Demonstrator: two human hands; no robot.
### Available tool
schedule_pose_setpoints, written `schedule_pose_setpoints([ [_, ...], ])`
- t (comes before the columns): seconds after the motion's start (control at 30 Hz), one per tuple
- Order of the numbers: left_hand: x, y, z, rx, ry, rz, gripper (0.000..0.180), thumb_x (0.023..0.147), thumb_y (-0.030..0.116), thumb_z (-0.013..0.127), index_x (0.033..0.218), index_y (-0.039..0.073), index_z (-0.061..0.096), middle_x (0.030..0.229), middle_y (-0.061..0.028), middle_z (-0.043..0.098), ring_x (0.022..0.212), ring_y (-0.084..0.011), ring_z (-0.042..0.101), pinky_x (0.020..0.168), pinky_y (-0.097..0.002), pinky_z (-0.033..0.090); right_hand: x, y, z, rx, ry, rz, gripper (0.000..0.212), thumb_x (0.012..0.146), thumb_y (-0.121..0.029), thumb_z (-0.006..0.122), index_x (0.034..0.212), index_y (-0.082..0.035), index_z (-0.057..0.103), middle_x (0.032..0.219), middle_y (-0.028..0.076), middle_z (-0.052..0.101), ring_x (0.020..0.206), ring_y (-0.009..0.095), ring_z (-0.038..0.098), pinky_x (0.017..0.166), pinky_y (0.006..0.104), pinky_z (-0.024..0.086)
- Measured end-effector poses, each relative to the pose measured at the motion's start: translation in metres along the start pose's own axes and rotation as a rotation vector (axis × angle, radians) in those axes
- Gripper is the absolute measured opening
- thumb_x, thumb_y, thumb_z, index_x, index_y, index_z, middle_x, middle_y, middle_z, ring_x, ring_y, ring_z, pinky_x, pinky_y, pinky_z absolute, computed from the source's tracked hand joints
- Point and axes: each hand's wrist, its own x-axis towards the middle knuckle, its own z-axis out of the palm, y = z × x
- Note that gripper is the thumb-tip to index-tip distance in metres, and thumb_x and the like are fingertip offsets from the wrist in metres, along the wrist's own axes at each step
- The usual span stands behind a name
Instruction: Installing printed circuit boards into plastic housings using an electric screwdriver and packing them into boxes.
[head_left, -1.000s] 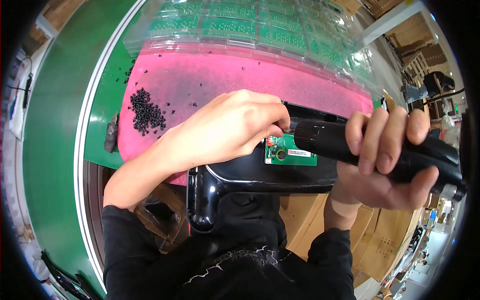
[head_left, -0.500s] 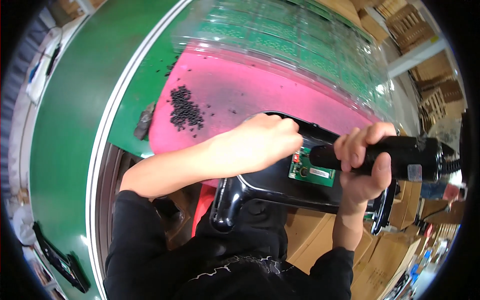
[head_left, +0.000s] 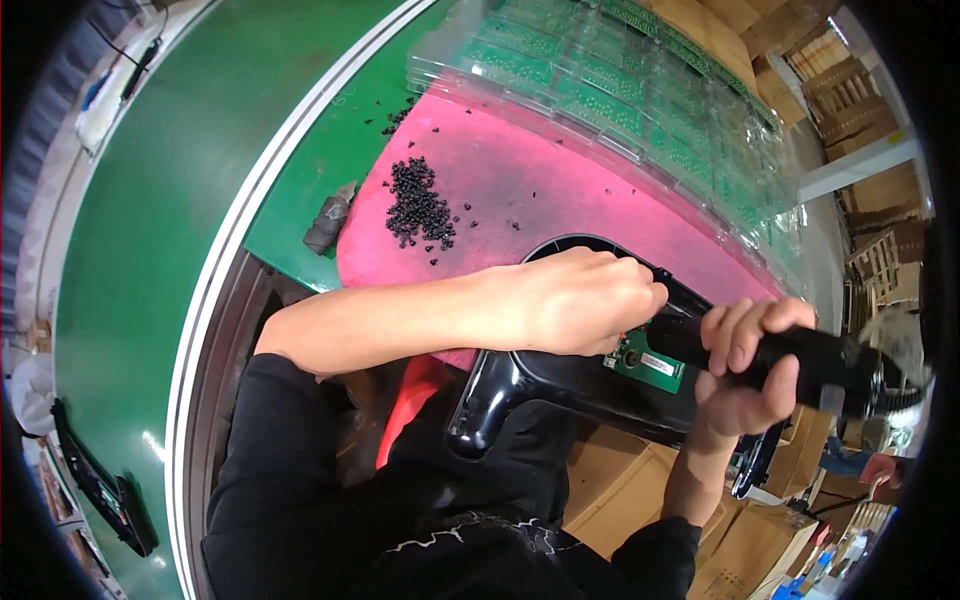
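Note:
A black electric screwdriver (head_left: 840,372) is in my right hand (head_left: 750,365), its fingers wrapped around the body. The driver's narrow end points left, toward my left hand (head_left: 595,300). That left hand is closed with the knuckles up, and its fingertips and whatever they hold are hidden from me. Beneath both hands lies a glossy black plastic housing (head_left: 545,375) with a rounded arm at its near left. A green circuit board (head_left: 650,368) with a white label sits inside the housing, partly covered by my left hand and the driver.
Small black screws (head_left: 418,205) are heaped on a pink mat (head_left: 480,240). Beyond it stand clear plastic trays (head_left: 600,100) of green circuit boards. A dark, crumpled lump (head_left: 328,220) lies at the mat's left. Cardboard boxes (head_left: 620,485) stand below at right.
The view has shifted, so the mat and screws appear farther right. The driver now tilts more, its rear end lower. Both hands keep their closed shape around the same spot on the housing.

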Motion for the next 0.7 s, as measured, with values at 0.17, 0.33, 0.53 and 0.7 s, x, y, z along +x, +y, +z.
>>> schedule_pose_setpoints([
  [0.17,0.005,-0.001,0.008,-0.226,0.082,0.087,0.023,0.072,0.0,0.06,0.092,-0.001,0.049,0.083,-0.0155,0.057,0.081,-0.0355,0.06,0.068,-0.0428,0.048,-0.005,-0.024,0.007,0.221,0.046,-0.175,0.035,0.082,-0.036,0.061,0.094,-0.008,0.046,0.062,-0.003,0.045,0.047,0.006,0.039,0.05,0.023,0.032],
  [0.33,0.012,0.0,0.007,-0.329,0.108,0.144,0.022,0.074,-0.003,0.061,0.092,-0.001,0.049,0.078,-0.0127,0.056,0.073,-0.0296,0.06,0.066,-0.0365,0.049,-0.008,-0.031,0.003,0.235,0.043,-0.18,0.036,0.08,-0.036,0.064,0.093,-0.009,0.045,0.062,-0.003,0.045,0.048,0.007,0.042,0.053,0.0223,0.035],
  [0.53,0.013,0.0,0.007,-0.386,0.071,0.115,0.021,0.074,-0.005,0.061,0.093,-0.003,0.053,0.082,-0.0097,0.058,0.071,-0.0196,0.061,0.058,-0.0286,0.05,-0.01,-0.03,-0.009,0.216,-0.042,-0.19,0.044,0.082,-0.043,0.068,0.101,-0.011,0.045,0.068,-0.002,0.054,0.051,0.01,0.05,0.054,0.0264,0.042],
  [0.7,0.015,0.011,-0.002,-0.35,0.016,0.009,0.028,0.075,-0.003,0.062,0.101,0.001,0.056,0.088,-0.0079,0.061,0.076,-0.0182,0.063,0.059,-0.0294,0.052,-0.013,-0.04,-0.016,0.219,-0.055,-0.128,0.038,0.08,-0.039,0.066,0.097,-0.012,0.045,0.068,-0.002,0.053,0.053,0.008,0.049,0.057,0.0244,0.039],
])
